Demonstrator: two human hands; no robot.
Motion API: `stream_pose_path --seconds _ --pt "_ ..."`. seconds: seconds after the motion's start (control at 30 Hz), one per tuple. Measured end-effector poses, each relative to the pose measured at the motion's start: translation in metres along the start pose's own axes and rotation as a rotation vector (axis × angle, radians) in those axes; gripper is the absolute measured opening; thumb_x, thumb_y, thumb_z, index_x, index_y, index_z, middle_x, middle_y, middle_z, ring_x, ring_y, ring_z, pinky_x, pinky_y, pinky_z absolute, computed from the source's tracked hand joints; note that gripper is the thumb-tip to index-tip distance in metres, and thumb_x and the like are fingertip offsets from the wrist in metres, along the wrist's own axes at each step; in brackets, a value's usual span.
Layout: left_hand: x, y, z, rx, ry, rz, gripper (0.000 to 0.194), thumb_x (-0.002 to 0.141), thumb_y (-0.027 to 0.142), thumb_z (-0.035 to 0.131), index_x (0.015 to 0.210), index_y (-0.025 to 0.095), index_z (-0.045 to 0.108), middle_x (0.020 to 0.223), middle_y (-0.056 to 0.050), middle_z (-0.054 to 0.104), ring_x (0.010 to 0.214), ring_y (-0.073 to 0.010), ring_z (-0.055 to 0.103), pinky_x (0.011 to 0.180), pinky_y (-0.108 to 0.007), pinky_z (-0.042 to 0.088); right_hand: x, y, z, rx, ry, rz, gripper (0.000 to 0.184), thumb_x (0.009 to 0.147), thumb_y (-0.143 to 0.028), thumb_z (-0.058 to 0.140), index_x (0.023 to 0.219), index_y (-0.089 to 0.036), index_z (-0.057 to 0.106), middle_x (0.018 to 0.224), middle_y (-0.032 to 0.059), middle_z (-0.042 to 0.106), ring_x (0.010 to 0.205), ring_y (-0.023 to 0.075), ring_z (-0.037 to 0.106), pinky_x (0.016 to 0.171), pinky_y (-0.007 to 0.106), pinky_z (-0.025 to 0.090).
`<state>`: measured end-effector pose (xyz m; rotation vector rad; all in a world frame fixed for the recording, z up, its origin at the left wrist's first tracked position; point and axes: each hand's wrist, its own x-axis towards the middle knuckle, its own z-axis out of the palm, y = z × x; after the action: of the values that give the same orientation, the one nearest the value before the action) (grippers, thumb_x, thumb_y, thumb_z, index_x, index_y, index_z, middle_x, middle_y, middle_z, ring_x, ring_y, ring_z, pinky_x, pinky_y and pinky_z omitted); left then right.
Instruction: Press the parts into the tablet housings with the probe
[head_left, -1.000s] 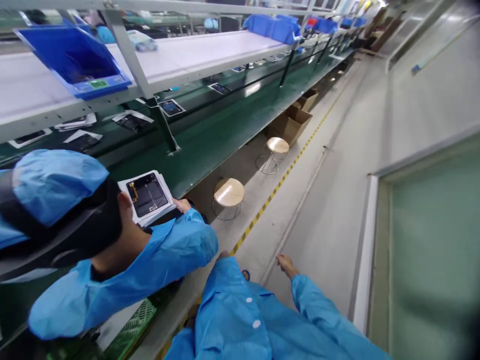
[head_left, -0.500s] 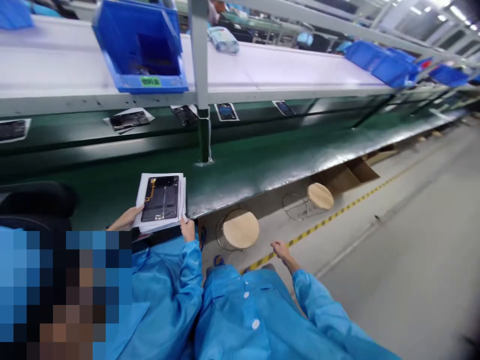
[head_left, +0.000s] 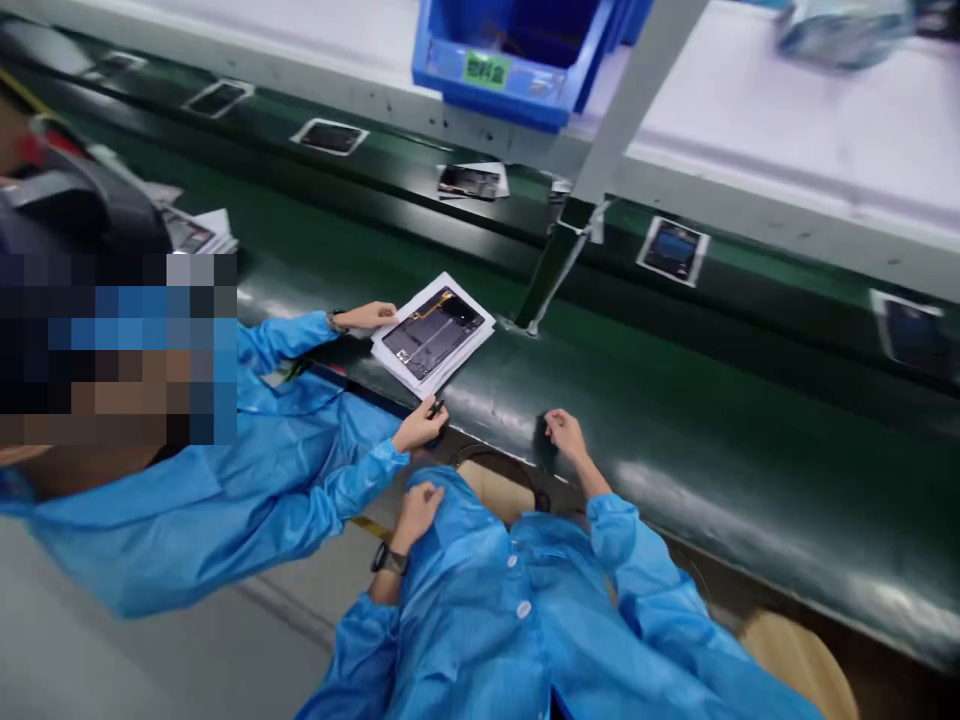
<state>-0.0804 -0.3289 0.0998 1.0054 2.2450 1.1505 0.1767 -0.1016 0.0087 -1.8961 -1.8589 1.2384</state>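
Note:
My left hand (head_left: 417,508), a watch on its wrist, lies flat on the front of my blue smock with the fingers loosely spread and nothing in it. My right hand (head_left: 565,434) rests with bent fingers on the front edge of the green workbench (head_left: 675,440) and holds nothing. Just left of my hands a co-worker in a blue smock has one hand (head_left: 367,316) on a stack of white sheets topped by a dark panel (head_left: 433,333). Their other hand (head_left: 422,425) pinches a small dark object at the bench edge.
A blue bin (head_left: 517,55) stands on the white upper shelf (head_left: 750,130), carried by a grey post (head_left: 592,170). Dark panels on white sheets (head_left: 673,249) lie along the back belt. One wooden stool (head_left: 491,487) sits under the bench, another (head_left: 802,660) at lower right.
The view swung from the aisle down onto the bench. My right hand came up onto the bench edge and my left hand came into view on my smock. The co-worker laid the stack flat.

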Motion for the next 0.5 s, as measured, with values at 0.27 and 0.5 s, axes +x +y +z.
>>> stream_pose_path --seconds 0.27,0.5 --pt "0.091 0.014 -0.044 -0.162 0.433 0.096 0.024 0.100 0.037 0.060 0.086 0.019 0.066 0.077 -0.001 0.068 0.072 -0.0135 0.064 0.071 -0.024 0.056 0.065 0.010 0.036 -0.229 0.289 -0.336 0.036 0.102 -0.037 0.046 0.113 -0.014 0.071 0.087 0.0099 0.071 0.074 0.0182 0.057 0.066 0.029 0.024" --pt "0.154 -0.041 -0.006 -0.302 0.028 -0.105 0.030 0.100 0.038 0.052 0.083 0.024 0.072 0.070 -0.004 0.062 0.068 -0.0187 0.063 0.055 -0.026 0.060 0.079 0.027 0.038 -0.259 0.402 -0.501 0.036 0.099 -0.045 0.050 0.104 -0.018 0.073 0.080 0.0076 0.074 0.069 0.0190 0.065 0.065 0.026 0.035"
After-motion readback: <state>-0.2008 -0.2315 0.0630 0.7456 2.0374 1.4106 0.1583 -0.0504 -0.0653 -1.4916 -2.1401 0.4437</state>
